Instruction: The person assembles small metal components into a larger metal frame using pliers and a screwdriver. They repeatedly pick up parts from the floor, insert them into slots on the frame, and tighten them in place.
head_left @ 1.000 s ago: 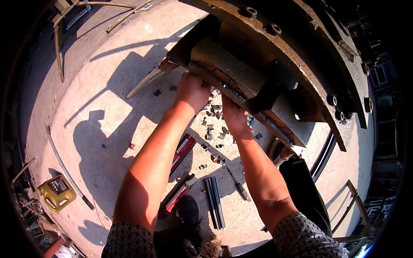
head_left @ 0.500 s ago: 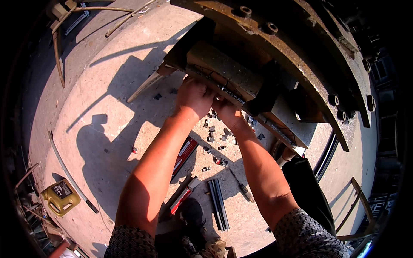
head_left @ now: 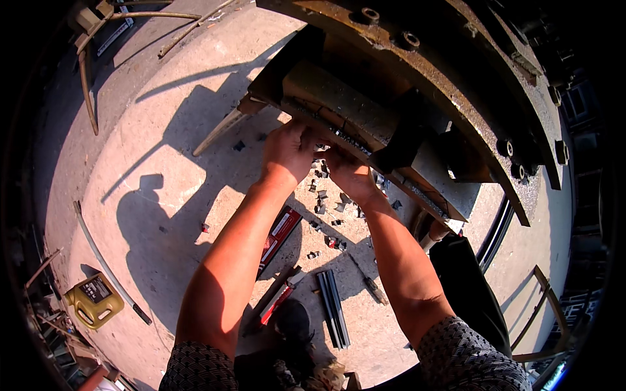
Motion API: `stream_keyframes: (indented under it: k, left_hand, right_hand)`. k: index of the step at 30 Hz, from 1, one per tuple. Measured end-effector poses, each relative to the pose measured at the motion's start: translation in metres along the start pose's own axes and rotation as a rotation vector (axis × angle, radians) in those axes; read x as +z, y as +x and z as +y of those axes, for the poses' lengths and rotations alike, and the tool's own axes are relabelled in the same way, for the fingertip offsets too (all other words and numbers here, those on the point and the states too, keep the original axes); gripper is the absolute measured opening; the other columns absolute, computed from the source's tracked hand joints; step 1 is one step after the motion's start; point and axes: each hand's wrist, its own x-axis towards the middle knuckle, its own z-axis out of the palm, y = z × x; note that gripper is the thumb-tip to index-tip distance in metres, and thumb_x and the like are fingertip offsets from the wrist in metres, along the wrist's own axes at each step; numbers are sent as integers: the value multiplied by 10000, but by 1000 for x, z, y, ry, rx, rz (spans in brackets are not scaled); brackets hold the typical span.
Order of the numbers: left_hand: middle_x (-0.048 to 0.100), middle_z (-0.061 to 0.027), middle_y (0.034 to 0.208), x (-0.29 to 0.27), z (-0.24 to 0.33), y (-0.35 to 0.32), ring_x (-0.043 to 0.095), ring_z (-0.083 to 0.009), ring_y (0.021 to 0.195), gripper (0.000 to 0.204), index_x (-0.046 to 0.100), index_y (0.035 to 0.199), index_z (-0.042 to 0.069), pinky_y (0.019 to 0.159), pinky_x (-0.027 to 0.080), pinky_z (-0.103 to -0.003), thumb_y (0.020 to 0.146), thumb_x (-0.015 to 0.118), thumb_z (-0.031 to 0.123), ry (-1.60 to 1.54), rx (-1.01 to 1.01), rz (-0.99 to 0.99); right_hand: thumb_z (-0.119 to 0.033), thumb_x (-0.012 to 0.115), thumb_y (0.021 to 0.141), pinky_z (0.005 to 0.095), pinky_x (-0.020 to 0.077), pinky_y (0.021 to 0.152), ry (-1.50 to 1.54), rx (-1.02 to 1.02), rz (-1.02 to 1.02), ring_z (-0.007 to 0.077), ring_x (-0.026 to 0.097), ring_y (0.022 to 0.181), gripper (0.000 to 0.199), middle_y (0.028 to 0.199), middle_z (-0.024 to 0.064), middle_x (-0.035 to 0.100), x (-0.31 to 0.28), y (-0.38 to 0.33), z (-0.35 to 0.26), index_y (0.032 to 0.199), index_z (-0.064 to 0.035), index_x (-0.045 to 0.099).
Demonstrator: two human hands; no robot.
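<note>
Both my hands are up at the near lower edge of a heavy, rusty metal machine [head_left: 339,98]. My left hand [head_left: 285,150] is closed, its fingers curled in under the edge where I cannot see what they hold. Beside it, my right hand [head_left: 349,173] has bent fingers against the same edge, their tips in shadow. A thin gap separates the two hands. Directly above them runs a dark slotted metal strip [head_left: 349,140]. Small black clips or offcuts [head_left: 319,207] lie scattered on the floor below my hands.
A red box [head_left: 282,233], black profile strips [head_left: 332,309] and a screwdriver-like tool [head_left: 373,290] lie on the concrete between my forearms. An olive jug [head_left: 94,301] and a grey hose [head_left: 107,260] are at the left. Thick curved, bolted plates [head_left: 450,85] overhang at upper right.
My hands have drawn slightly apart and a little back from the machine's edge, so a strip of floor shows between them. The machine and the things on the floor stay put.
</note>
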Motion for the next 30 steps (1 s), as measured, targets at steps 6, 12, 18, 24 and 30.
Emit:
stream_keyframes:
  k: [6, 12, 18, 24, 30]
  left_hand:
    - [718, -179, 969, 8, -11, -6, 692, -402, 909, 193, 659, 1033, 66, 734, 551, -493, 992, 573, 234, 25, -18, -38]
    - [723, -180, 958, 11, -10, -9, 699, -404, 904, 173, 633, 1071, 54, 735, 558, -465, 1008, 574, 204, -7, -19, -82]
    - [736, -148, 910, 19, -6, -12, 733, -349, 896, 106, 628, 1047, 33, 738, 565, -412, 998, 578, 112, -193, -3, -48]
    - [741, -126, 880, 12, 2, -11, 740, -312, 849, 94, 671, 954, 50, 718, 559, -374, 969, 583, 82, -131, 10, 10]
    - [727, -157, 843, 25, 8, -10, 728, -329, 822, 100, 697, 897, 52, 707, 551, -387, 932, 613, 93, -152, -47, 23]
  right_hand:
    - [-255, 386, 1087, 365, 502, 962, 528, 175, -26, 203, 633, 1116, 368, 1294, 81, 644, 6, -13, 9, 1338, -50, 562]
    - [-192, 359, 1068, 261, 503, 902, 213, 200, -88, 117, 625, 1063, 376, 1179, 60, 647, 14, -37, 42, 1378, -32, 498]
    - [-234, 309, 1090, 270, 504, 926, 325, 172, 16, 122, 637, 1048, 399, 1183, 82, 664, 21, -43, 46, 1309, -6, 553]
    - [41, 520, 961, 284, 571, 821, -67, -89, 66, 177, 740, 969, 212, 1093, 122, 730, -4, -25, 11, 1143, 19, 627]
    - [-179, 509, 1036, 291, 571, 800, -1510, -389, -141, 177, 727, 927, 260, 1095, 135, 732, -43, -24, -16, 1189, -13, 637]
